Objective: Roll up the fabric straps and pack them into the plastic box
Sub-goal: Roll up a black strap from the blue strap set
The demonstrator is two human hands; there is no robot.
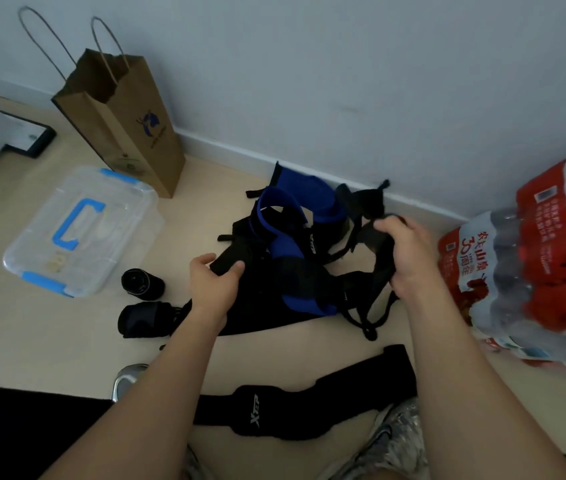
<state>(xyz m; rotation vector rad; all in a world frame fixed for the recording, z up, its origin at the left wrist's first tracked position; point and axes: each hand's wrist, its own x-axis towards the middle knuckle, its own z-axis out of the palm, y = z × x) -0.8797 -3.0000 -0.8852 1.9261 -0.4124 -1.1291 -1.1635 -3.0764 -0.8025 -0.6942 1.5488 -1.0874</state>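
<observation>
The left hand (215, 282) pinches a black strap end (229, 263) between thumb and fingers, while the right hand (409, 254) is curled round a thin strap (382, 271) at the right edge of the tangled black-and-blue pile (292, 268) on the floor by the wall. The clear box (84, 230), lid on, sits well left of the pile, with two rolls (143, 284) between them and a paper bag (119, 123) just behind the box. A flat strap (292, 410) lies nearer the person, and a pack of bottles (534, 265) sits at the right.
</observation>
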